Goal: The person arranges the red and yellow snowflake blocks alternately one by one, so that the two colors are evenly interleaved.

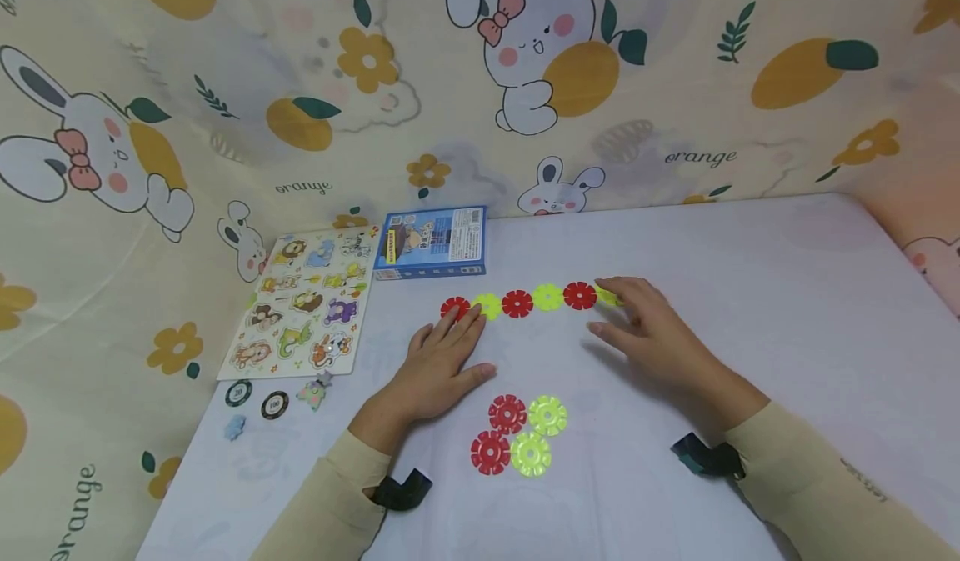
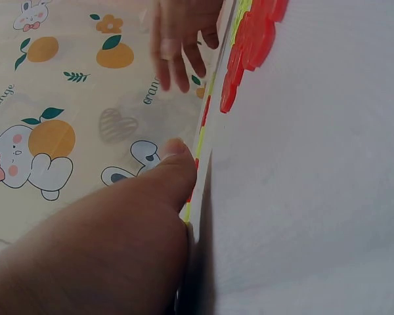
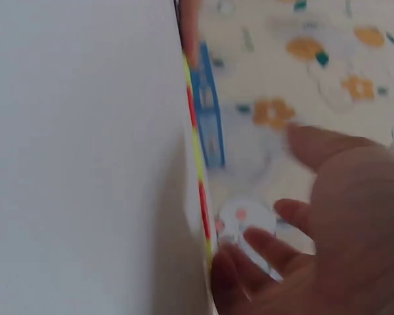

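A row of flat notched plastic discs, red (image 1: 517, 303) and yellow-green (image 1: 548, 297) by turns, runs across the white table. My left hand (image 1: 444, 371) lies palm down at the row's left end, its straight fingers over a red disc (image 1: 452, 304) and beside a yellow-green one (image 1: 490, 305). At the other end, my right hand (image 1: 663, 340) has its fingertips over the last yellow-green disc (image 1: 608, 298), partly hiding it. The right thumb stands apart from the fingers. Nearer me, two red discs (image 1: 507, 414) and two yellow-green discs (image 1: 547, 415) lie grouped.
Behind the row sits a blue box (image 1: 431, 242). Left of it is an animal picture board (image 1: 303, 303). Two round chips (image 1: 274, 405) and small figures (image 1: 313, 391) lie in front of the board. A patterned cloth (image 1: 450, 86) rises behind the table.
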Motion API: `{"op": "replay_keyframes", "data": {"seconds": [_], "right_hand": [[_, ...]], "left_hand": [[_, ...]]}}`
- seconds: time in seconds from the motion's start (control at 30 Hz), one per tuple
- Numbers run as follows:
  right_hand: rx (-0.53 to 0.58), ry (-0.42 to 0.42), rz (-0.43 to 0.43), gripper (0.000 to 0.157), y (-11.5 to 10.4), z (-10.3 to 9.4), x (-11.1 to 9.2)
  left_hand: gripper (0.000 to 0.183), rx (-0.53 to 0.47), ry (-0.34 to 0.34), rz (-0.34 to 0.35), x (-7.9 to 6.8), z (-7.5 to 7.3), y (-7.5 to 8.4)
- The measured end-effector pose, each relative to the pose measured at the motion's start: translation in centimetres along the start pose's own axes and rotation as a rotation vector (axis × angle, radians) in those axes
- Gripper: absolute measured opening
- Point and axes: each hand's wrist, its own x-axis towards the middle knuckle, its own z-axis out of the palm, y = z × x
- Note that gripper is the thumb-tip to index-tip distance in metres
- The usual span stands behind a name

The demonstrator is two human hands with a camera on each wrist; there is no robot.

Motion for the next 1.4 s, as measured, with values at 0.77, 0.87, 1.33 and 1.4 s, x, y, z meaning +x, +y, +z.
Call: {"op": "replay_keyframes", "data": {"seconds": [0.77,0.87,1.33,1.4], "right_hand": [[0.099,-0.324,-0.130,0.039,-7.8,7.5,-3.0],[0.193,-0.307,-0.079,0.033,-7.8,6.8,-2.8],[0.174,0.075,0.271,0.031,1.4,-2.6,0.2],[0.176,0.114,0.334,0.037,2.9,-3.8,0.2]], "left_hand": [[0.080,0.015,-0.016,-0.003,-0.2,-0.5,0.0],[0.080,0.011,-0.009,0.001,-0.1,-0.4,-0.1],[0.080,0.023,-0.009,0.016,0.0,0.1,-0.3],[0.080,0.023,-0.010,0.015,0.0,0.0,-0.2]]}}
